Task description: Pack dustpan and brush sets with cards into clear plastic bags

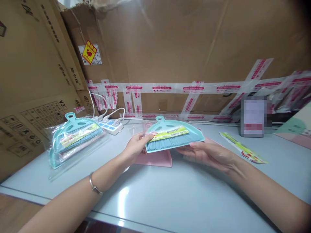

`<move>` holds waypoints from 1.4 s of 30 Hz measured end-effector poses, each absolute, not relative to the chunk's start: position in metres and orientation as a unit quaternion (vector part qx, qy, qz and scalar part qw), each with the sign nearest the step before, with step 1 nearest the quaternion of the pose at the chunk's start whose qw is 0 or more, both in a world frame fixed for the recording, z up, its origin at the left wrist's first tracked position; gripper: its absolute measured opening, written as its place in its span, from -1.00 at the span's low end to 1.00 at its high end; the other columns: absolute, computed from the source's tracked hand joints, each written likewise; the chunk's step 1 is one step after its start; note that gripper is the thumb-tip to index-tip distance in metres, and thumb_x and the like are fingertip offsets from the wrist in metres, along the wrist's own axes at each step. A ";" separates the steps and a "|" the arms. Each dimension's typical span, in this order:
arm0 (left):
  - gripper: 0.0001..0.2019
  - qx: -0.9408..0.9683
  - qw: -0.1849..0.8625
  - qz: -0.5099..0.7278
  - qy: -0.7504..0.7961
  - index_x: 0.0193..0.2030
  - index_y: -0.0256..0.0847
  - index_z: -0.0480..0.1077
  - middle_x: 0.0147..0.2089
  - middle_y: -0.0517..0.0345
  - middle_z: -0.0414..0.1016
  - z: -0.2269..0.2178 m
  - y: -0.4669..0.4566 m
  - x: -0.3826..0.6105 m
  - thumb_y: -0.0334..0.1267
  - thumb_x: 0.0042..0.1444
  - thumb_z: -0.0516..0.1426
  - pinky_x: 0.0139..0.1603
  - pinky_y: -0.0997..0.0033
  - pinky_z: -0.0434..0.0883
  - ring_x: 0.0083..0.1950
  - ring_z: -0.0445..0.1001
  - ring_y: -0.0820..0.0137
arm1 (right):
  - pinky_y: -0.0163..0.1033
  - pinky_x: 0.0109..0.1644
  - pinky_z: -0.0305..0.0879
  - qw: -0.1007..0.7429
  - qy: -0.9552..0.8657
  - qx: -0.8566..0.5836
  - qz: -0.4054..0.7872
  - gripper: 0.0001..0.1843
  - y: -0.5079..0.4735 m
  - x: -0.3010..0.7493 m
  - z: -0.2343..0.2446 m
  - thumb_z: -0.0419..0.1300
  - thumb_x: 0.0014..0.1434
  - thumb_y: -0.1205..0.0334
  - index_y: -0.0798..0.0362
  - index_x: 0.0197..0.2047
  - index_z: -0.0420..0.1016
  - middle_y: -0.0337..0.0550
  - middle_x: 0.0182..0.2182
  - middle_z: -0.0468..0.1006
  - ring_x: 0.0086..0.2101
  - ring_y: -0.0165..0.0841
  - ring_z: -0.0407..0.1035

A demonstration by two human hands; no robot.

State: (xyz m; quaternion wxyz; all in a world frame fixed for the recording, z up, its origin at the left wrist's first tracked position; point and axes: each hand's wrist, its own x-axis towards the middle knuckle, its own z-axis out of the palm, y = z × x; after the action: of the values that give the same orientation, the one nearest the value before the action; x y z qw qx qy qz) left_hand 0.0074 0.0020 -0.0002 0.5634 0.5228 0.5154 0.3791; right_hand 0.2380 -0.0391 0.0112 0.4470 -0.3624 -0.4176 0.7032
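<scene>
Pale blue-grey bench (189, 194): bagged teal dustpan (76, 137) left, white power strip (110, 126) left of centre, pink dustpan (155, 159) mid-frame, yellow-green label (243, 149) right.

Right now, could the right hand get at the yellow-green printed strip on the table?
Probably yes: nothing covers the yellow-green printed strip, close beyond the right forearm. The right hand is at the edge of the turquoise dustpan, but the left hand grips it, so the right could likely leave.
</scene>
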 end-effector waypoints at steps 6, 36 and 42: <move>-0.56 0.556 0.557 0.385 0.482 -0.19 -0.28 0.40 -0.44 0.17 0.43 -0.001 0.005 0.004 0.07 -0.05 0.19 -0.58 0.58 0.22 -0.51 0.35 0.51 | -0.31 -0.08 0.46 0.513 -0.296 -0.445 0.671 -0.81 -0.035 0.225 0.002 0.24 0.00 0.47 0.09 -0.27 0.50 -0.15 -0.29 0.60 -0.25 -0.38 0.50; -0.63 0.674 0.448 0.402 0.429 -0.12 -0.19 0.45 -0.01 0.01 0.47 -0.008 0.002 0.007 -0.11 -0.09 0.26 -0.03 0.27 0.38 -0.05 0.44 0.26 | -0.41 -0.48 0.40 0.466 -0.298 -0.504 0.663 -0.79 -0.036 0.221 0.003 0.17 0.14 0.14 0.14 -0.31 0.43 -0.08 -0.52 0.55 -0.58 -0.45 0.41; -0.67 0.635 0.441 0.427 0.469 -0.37 -0.27 0.50 -0.41 0.13 0.47 -0.010 0.009 0.004 0.00 -0.01 0.17 -0.39 0.51 0.32 -0.37 0.39 0.43 | -0.17 -0.18 0.46 0.459 -0.452 -0.520 0.561 0.23 -0.040 0.225 0.004 0.51 -0.41 0.22 -0.23 0.27 -0.08 0.02 0.20 0.19 -0.18 -0.25 0.46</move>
State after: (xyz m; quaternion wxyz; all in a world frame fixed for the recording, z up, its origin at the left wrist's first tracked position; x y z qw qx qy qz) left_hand 0.0044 0.0090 -0.0095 0.4414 0.6348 0.4686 0.4273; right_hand 0.2253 -0.0404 0.0038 0.4593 -0.5202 -0.4517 0.5607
